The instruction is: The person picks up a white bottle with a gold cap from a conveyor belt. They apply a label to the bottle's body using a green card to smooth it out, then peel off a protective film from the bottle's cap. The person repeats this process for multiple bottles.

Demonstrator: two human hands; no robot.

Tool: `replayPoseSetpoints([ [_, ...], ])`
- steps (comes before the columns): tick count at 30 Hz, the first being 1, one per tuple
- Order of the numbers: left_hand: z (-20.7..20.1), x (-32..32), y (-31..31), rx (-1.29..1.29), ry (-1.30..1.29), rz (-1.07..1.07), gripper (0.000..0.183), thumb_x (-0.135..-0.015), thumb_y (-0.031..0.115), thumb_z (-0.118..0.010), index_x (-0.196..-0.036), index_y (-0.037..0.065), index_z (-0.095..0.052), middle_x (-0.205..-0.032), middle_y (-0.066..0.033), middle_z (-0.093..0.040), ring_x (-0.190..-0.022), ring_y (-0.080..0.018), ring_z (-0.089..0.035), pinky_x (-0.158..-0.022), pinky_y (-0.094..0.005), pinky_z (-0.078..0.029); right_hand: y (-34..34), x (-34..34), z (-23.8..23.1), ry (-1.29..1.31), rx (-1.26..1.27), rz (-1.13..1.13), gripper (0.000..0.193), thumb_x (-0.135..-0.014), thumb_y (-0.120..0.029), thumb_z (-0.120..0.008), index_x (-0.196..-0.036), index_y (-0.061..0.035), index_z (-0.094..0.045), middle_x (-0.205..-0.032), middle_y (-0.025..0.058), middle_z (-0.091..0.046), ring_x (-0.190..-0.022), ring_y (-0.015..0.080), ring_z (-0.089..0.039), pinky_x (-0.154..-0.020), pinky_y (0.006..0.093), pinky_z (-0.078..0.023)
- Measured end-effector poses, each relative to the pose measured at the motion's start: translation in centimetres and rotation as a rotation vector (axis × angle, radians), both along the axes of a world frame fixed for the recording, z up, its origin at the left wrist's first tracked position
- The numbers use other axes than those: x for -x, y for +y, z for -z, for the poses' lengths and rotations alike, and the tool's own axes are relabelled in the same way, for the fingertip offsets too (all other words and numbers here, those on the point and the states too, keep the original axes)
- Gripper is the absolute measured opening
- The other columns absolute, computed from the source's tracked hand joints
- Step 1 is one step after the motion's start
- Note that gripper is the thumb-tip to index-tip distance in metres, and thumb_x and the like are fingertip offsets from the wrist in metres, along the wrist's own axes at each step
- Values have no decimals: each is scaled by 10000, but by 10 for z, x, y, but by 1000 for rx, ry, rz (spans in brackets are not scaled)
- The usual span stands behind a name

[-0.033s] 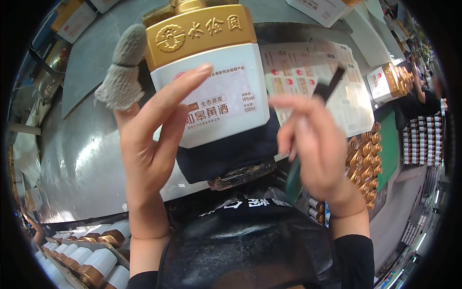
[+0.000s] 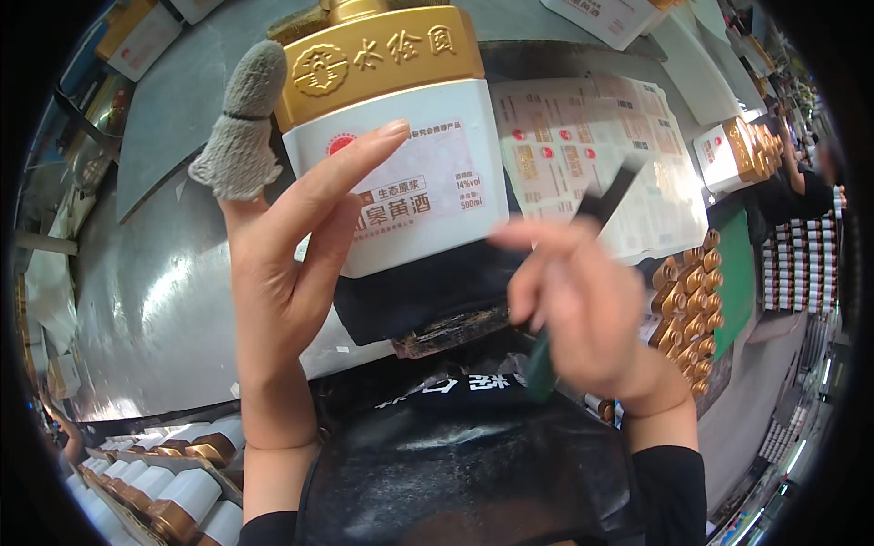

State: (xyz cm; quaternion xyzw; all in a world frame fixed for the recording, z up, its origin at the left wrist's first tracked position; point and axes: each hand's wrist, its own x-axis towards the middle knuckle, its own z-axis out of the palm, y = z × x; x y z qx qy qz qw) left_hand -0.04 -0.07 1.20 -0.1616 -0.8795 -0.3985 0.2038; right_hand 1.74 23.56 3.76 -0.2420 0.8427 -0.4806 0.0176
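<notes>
A white bottle [image 2: 428,237] with a gold embossed shoulder lies face up in front of me on black cloth [image 2: 410,296]. Across its printed front, my left hand [image 2: 291,246] is open, with the fingers stretched apart. One of its fingertips wears a grey knitted cover [image 2: 244,123] beside the gold shoulder. My right hand [image 2: 587,305], blurred, is closed around a slim tool with a flat dark blade [image 2: 619,193] and a green end [image 2: 541,373]; its exact kind is unclear. The right fingertips are near the bottle's lower right corner; whether they touch it cannot be told.
A sheet of printed labels [image 2: 655,182] lies right of the bottle. Many gold-topped bottles [image 2: 687,300] stand close together at the right, with more white and gold bottles [image 2: 182,500] at lower left. The metal tabletop [image 2: 164,291] stretches left. Another person's arm [image 2: 797,173] shows far right.
My right hand has moved slightly down and left, and the tool in it has moved down too. The bottle has shifted very slightly upward. My left hand has barely moved.
</notes>
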Motion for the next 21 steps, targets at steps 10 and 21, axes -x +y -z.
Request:
replayPoseSetpoints([
  [10, -3, 0, -3, 155, 34, 52, 359, -890, 72, -578, -1234, 113, -676, -1338, -101, -562, -1303, -256, -374, -1107, -396, -263, -21, -23, 29, -245, 82, -92, 281, -850, 52, -508, -1120, -5, -562, -613, 42, -585, -549, 173, -631, -509, 282, -497],
  [21, -9, 11, 8, 416, 216, 32, 434, -760, 37, -599, -1126, 217, -748, -1479, -206, -399, -1430, -347, -257, -1104, -422, -268, -25, -23, 27, -221, 90, -121, 271, -955, 40, -389, -1154, 39, -573, -603, 54, -568, -539, 123, -610, -509, 243, -477],
])
